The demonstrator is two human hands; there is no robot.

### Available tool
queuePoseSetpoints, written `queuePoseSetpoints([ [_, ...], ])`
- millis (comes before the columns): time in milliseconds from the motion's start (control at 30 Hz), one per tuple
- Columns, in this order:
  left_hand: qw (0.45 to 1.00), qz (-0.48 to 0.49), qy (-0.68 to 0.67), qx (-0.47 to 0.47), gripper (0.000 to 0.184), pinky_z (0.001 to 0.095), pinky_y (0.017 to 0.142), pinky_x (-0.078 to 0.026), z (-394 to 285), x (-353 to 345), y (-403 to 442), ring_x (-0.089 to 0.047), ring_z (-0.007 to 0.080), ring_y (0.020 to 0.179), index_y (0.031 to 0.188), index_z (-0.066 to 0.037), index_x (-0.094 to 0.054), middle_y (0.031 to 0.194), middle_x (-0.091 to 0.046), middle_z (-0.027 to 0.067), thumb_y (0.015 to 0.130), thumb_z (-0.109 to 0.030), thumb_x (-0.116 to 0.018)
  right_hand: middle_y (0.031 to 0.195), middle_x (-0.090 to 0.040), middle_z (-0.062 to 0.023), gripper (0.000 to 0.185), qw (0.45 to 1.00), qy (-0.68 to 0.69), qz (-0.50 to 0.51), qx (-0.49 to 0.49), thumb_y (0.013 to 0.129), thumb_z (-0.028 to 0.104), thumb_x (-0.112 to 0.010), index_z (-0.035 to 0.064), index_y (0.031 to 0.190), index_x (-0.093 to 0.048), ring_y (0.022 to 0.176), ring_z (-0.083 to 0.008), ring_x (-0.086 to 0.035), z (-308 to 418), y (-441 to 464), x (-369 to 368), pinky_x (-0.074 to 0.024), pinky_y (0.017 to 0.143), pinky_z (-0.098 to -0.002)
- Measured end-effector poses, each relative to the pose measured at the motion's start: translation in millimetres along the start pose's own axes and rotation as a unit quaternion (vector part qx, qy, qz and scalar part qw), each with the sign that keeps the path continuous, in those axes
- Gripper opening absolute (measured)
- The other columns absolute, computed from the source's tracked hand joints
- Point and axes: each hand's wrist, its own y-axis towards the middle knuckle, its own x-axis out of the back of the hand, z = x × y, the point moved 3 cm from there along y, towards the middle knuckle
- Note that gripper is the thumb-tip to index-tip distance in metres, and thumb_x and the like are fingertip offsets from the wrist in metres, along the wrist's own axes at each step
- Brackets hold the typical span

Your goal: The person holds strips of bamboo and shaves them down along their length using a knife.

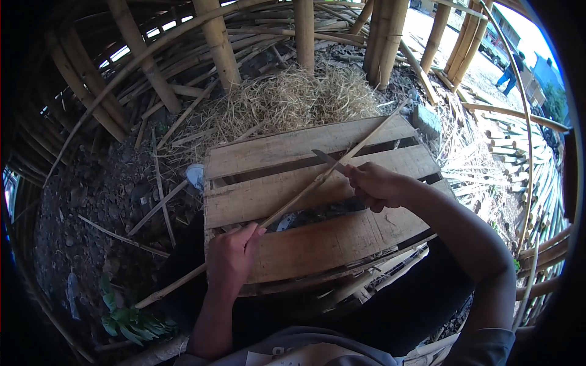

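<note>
A long thin bamboo stick (293,201) lies diagonally over a low slatted wooden table (293,251). Wrapped around its lower part is my left hand (233,253), at the table's left front edge. The stick's near end sticks out at the lower left, beyond the hand. My right hand (375,185) grips a knife (328,160) above the middle of the table. The blade points up and left and crosses the stick near a node. The knife's handle is mostly hidden in my fingers.
Dry shavings (293,100) are heaped behind the table, near upright bamboo posts (304,36). A grey block (426,121) stands by the back right corner. Bamboo poles (543,183) lie at the right. A person (511,73) is far off at the upper right.
</note>
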Motion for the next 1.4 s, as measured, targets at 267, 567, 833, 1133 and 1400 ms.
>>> queuePoseSetpoints([
  [267,1.000,-0.002,0.002,0.004,0.020,0.0444,0.054,-0.043,-1.1,0.9,0.2,-0.059,0.0365,0.062,0.087,-0.005,-0.066,0.066,-0.057,0.0163,0.090,-0.025,-0.064,0.055,-0.034,0.0038,0.046,0.986,0.113,0.119,-0.034,0.103,0.048,-0.032,0.0098,0.080,-0.045,0.040,-0.0089,-0.031,-5.1,12.9,6.7,-0.0238,0.035,-0.0298],
  [567,0.999,-0.021,0.003,-0.025,0.015,0.0427,0.055,-0.045,-1.2,0.5,-2.0,-0.061,0.0350,0.062,0.089,-0.005,-0.068,0.068,-0.060,0.0153,0.088,-0.020,-0.066,0.064,-0.061,-0.0214,0.022,0.831,-0.351,-0.326,0.283,0.091,0.021,-0.061,-0.0004,0.095,-0.057,0.062,-0.0384,-0.064,17.0,-14.8,-13.0,-0.0490,0.057,-0.0465],
  [833,1.000,-0.012,-0.006,-0.024,0.014,0.0423,0.054,-0.045,0.4,0.5,-0.7,-0.061,0.0343,0.062,0.088,-0.005,-0.068,0.067,-0.059,0.0152,0.087,-0.019,-0.068,0.069,-0.061,-0.0208,0.017,0.739,-0.514,-0.292,0.324,0.093,0.018,-0.055,0.0038,0.103,-0.055,0.069,-0.0392,-0.064,7.8,-15.5,-27.5,-0.0492,0.060,-0.0503],
  [1133,1.000,-0.013,0.001,-0.027,0.013,0.0427,0.054,-0.044,0.0,0.1,0.4,-0.061,0.0345,0.062,0.088,-0.006,-0.067,0.067,-0.059,0.0153,0.087,-0.019,-0.067,0.065,-0.061,-0.0244,0.026,0.841,-0.308,-0.266,0.356,0.095,0.018,-0.055,-0.0041,0.082,-0.060,0.064,-0.0414,-0.063,21.2,-16.8,-15.8,-0.0469,0.058,-0.0484],
  [1400,0.999,-0.027,-0.008,-0.022,0.014,0.0429,0.055,-0.045,-0.4,0.7,-1.0,-0.061,0.0355,0.063,0.090,-0.004,-0.068,0.069,-0.060,0.0159,0.087,-0.018,-0.067,0.063,-0.061,-0.0221,0.038,0.852,-0.339,-0.277,0.287,0.095,0.026,-0.059,-0.0056,0.075,-0.062,0.060,-0.0364,-0.064,18.6,-10.9,-16.5,-0.0472,0.056,-0.0441],
])
